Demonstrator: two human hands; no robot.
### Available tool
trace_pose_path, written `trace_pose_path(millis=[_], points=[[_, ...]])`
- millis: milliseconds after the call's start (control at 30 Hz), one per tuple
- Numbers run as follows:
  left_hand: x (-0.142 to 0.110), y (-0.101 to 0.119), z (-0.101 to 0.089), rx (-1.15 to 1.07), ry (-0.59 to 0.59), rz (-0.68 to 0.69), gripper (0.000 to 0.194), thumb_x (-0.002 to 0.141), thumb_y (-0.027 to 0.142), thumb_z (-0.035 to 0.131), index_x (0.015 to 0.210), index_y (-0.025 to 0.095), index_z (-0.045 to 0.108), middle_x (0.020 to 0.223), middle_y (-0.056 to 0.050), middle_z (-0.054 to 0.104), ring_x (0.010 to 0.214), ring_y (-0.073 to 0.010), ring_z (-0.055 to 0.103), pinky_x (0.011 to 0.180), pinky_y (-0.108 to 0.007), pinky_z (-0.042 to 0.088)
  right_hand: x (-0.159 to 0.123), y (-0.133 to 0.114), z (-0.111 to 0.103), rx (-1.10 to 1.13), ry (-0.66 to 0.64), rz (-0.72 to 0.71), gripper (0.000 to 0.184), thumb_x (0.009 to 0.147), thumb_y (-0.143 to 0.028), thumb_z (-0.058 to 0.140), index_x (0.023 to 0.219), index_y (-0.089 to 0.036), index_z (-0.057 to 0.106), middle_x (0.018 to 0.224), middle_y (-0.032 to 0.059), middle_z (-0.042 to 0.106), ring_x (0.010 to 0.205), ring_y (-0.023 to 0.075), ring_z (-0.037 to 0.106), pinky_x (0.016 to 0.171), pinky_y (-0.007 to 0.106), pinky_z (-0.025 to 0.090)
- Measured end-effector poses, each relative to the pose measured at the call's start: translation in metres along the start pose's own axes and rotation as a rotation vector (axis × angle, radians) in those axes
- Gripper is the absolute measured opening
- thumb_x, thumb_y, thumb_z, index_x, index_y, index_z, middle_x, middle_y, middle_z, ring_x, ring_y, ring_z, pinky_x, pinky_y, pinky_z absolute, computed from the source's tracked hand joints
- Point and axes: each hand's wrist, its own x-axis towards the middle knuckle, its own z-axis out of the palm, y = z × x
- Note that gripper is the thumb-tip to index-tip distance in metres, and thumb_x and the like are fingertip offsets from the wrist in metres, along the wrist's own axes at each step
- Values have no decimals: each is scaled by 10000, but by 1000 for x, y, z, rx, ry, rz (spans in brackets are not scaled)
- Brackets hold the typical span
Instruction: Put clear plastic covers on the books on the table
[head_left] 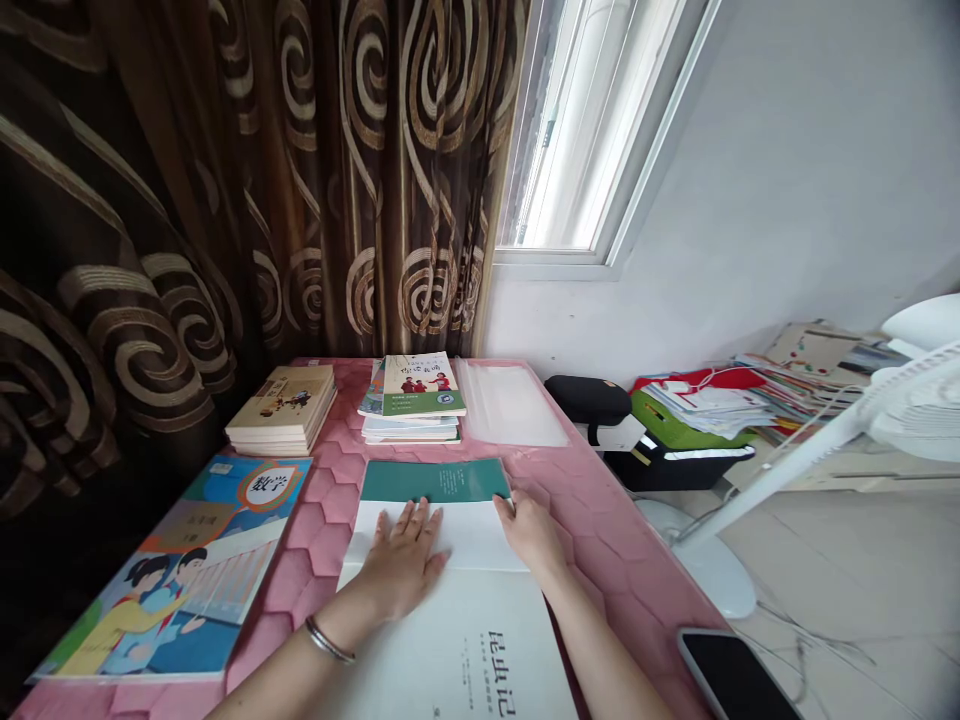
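My left hand (405, 558), with a metal bangle (328, 640) on its wrist, lies flat on a white sheet or page (442, 535), fingers spread. My right hand (531, 533) rests at the right edge of the same sheet, its fingertips on a dark green book cover (435, 481). Below my hands is a white book (457, 655) with printed characters, and part of it is hidden by my forearms. All of this sits on a pink quilted table mat (337, 500). A 数学 maths textbook (176, 570) lies to the left.
A stack of beige books (283, 408), a pile of green-covered books (420, 385) and a clear plastic sheet (510, 403) line the far edge of the mat. A black phone (731, 678) sits at the lower right. Beyond the table are a white fan (907, 410), a black bag (589, 400) and heaped papers (712, 405).
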Motion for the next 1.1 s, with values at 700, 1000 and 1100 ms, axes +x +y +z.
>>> trace_pose_path(millis=[700, 1000, 1100], points=[[-2, 4, 6, 15, 63, -44, 623, 946, 525, 166, 1498, 236, 138, 1572, -47, 30, 1446, -279, 2, 1131, -602, 27, -30, -27, 4, -153, -90, -538, 592, 951, -466, 269, 1480, -200, 277, 1581, 38, 119, 1439, 277, 101, 1137, 460, 154], [-2, -10, 11, 55, 97, -191, 706, 922, 558, 139, 1495, 145, 167, 1567, -120, 51, 1434, -357, 28, 1107, -632, 92, -31, -24, 14, -175, -315, -517, 670, 945, -558, 174, 1493, -176, 213, 1570, 68, 52, 1450, 237, 8, 1159, 466, 29], [9, -16, 9, 100, 135, -315, 674, 919, 493, 214, 1488, 132, 206, 1559, -165, 86, 1421, -412, 66, 1053, -708, 81, -32, -26, 14, -180, -317, -511, 685, 938, -579, 172, 1493, -180, 209, 1568, 59, 42, 1450, 236, 11, 1159, 472, 29]])
